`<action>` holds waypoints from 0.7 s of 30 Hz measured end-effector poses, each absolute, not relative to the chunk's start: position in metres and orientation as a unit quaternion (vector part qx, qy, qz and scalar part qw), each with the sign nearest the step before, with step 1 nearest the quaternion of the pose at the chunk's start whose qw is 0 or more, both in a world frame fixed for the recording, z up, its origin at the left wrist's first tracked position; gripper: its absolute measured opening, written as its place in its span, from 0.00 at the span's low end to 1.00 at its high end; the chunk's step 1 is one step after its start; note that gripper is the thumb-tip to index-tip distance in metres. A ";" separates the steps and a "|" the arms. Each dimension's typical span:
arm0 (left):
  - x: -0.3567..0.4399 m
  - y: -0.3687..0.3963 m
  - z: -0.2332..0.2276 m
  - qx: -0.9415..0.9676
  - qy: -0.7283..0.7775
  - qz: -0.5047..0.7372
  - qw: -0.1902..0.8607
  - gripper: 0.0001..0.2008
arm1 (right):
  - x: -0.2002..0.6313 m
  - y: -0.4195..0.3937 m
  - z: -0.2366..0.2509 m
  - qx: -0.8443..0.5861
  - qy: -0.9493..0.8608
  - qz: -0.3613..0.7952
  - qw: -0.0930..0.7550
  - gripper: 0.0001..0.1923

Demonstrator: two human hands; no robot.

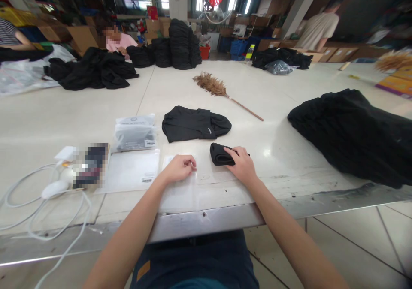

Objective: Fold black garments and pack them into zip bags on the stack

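Note:
My right hand (242,164) grips a folded, rolled-up black garment (220,155) just above the table, thumb and fingers around its right end. Curled and pinched together, the fingers of my left hand (180,168) are at the upper edge of a clear plastic bag (178,197) lying flat near the table's front edge. Behind both hands another black garment (189,124), with a small white logo, lies spread out. To the left are a flat frosted bag (128,169) with a barcode label and a filled bag (135,136) with black cloth inside.
A feather duster (212,85) lies beyond the garments. A large black cloth heap (350,134) is at right, with more stacked black cloth (183,44) at the back. White cables (32,212) and a pixelated object (92,164) lie at left. Other people are in the background.

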State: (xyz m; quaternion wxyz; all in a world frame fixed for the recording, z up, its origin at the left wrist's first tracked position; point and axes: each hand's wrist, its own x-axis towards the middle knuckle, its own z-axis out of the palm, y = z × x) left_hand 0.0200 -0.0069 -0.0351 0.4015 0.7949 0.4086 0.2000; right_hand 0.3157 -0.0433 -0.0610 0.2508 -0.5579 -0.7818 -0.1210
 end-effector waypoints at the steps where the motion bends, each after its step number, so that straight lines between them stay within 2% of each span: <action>1: 0.023 -0.009 -0.032 0.801 0.414 0.198 0.383 0.14 | 0.315 -0.043 -0.062 -0.546 -0.790 -0.120 0.253 0.25; 6: 0.032 -0.033 -0.014 0.867 0.449 0.103 0.190 0.08 | 0.311 -0.042 -0.063 -0.506 -0.819 -0.093 0.256 0.28; 10: 0.035 -0.055 -0.010 0.841 0.532 0.013 0.094 0.18 | 0.310 -0.040 -0.068 -0.505 -0.823 -0.088 0.245 0.28; 16: 0.035 -0.045 -0.015 0.882 0.459 0.005 0.101 0.09 | 0.314 -0.038 -0.070 -0.472 -0.833 -0.062 0.283 0.29; 21: 0.033 -0.024 -0.026 0.890 0.420 0.102 0.143 0.09 | 0.303 -0.054 -0.059 -0.377 -0.871 -0.079 0.305 0.27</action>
